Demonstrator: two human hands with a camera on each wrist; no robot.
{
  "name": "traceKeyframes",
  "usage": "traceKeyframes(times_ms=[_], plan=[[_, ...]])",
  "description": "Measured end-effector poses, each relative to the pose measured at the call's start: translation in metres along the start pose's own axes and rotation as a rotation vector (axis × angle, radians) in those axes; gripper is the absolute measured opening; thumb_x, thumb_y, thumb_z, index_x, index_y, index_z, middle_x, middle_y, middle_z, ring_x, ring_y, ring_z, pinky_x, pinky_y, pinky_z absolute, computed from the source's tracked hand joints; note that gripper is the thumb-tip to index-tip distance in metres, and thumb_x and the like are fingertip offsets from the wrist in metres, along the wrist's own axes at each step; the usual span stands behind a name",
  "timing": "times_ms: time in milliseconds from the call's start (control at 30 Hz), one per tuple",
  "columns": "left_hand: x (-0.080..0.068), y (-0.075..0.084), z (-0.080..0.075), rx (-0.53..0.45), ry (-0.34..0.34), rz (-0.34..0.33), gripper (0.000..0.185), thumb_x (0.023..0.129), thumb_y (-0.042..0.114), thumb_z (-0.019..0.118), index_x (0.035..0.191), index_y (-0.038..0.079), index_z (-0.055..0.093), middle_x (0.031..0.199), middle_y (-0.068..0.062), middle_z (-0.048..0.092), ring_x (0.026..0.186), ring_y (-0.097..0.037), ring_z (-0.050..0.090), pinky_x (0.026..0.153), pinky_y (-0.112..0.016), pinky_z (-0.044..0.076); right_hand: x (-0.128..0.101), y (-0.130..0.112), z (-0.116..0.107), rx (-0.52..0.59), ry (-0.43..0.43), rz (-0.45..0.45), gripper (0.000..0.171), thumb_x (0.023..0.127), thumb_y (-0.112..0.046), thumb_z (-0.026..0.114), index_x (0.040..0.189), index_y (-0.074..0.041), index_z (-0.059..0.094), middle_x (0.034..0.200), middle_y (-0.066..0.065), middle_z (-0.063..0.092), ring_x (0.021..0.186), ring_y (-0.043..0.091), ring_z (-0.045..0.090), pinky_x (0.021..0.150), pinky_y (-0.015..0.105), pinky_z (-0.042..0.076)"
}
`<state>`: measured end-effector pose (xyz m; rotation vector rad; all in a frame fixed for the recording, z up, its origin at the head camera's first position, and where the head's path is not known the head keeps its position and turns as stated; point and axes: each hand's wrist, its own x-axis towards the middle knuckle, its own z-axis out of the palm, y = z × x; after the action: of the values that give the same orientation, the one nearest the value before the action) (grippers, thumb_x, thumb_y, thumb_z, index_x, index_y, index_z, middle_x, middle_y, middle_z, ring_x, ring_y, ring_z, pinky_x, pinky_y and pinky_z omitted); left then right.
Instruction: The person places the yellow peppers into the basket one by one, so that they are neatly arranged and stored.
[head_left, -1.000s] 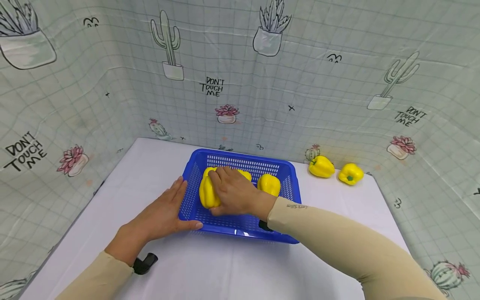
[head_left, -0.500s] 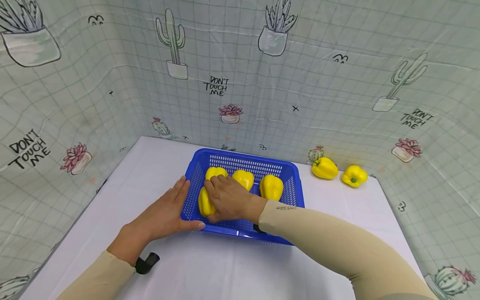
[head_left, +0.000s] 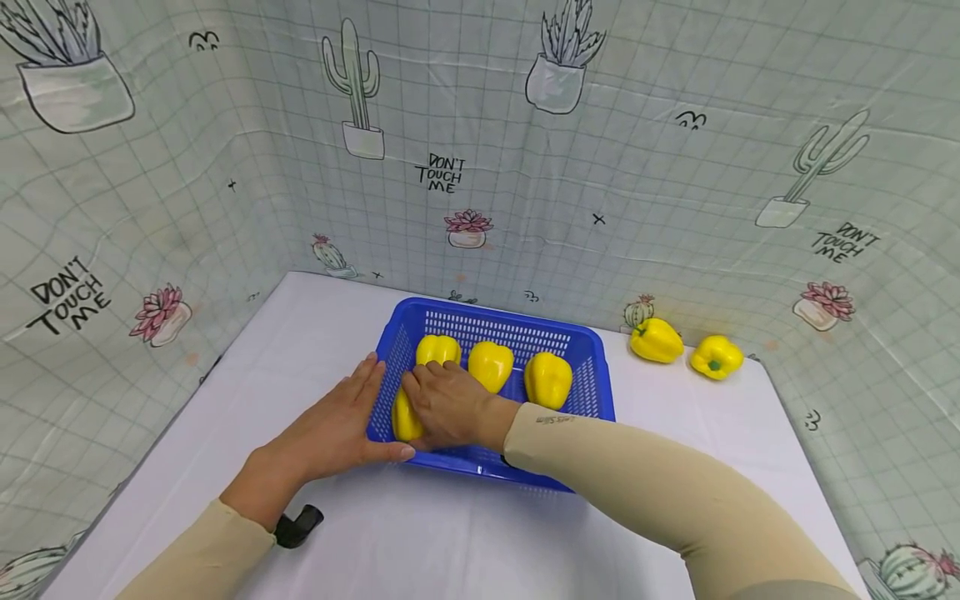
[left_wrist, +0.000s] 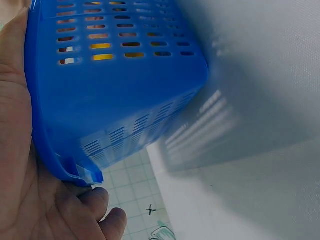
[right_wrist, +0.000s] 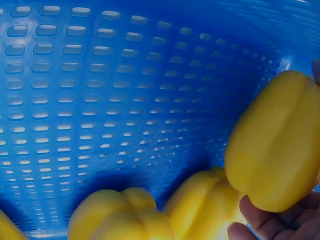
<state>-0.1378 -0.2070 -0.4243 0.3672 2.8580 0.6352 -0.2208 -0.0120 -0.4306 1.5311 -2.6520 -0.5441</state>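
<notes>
Right grip holds a yellow pepper inside the blue basket beside three others; left hand lies flat against its wall.

Staged tabletop booth, not a lived-in room: white-covered table enclosed on three sides by a hung cactus-print grid cloth, wrinkled, lettered "DON'T TOUCH ME".

Head view: high, looking forward and down across the white table to the cactus-print backdrop; blue basket at frame centre, mid-distance. Left wrist view: very close, pressed against the basket's outer wall, filling the upper left. Right wrist view: inside the basket, close on yellow peppers at lower right. All three share the basket.
</notes>
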Motion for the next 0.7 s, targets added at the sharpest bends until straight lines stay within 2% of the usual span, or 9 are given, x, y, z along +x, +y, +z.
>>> traceKeyframes(times_ms=[500, 700], plan=[[0.000, 0.000, 0.001, 0.000, 0.016, 0.015, 0.129, 0.086, 0.081, 0.065, 0.166, -0.006, 0.015, 0.175, -0.027, 0.005, 0.158, -0.051, 0.023, 0.125, -0.063, 0.029, 0.003, -0.001, 0.010, 0.011, -0.008, -0.004, 0.087, 0.098, -0.080, 0.042, 0.149, -0.009, 0.048, 0.128, 0.005, 0.064, 0.117, 0.019, 0.062, 0.102, 0.032, 0.058], [-0.002, 0.000, 0.001, -0.004, 0.010, 0.010, 0.128, 0.086, 0.080, 0.066, 0.166, -0.006, 0.014, 0.176, -0.026, 0.005, 0.158, -0.051, 0.022, 0.126, -0.063, 0.028, 0.002, 0.001, 0.012, 0.029, -0.031, -0.011, 0.092, 0.100, -0.080, 0.035, 0.157, -0.009, 0.044, 0.134, 0.006, 0.063, 0.118, 0.020, 0.063, 0.104, 0.036, 0.057]])
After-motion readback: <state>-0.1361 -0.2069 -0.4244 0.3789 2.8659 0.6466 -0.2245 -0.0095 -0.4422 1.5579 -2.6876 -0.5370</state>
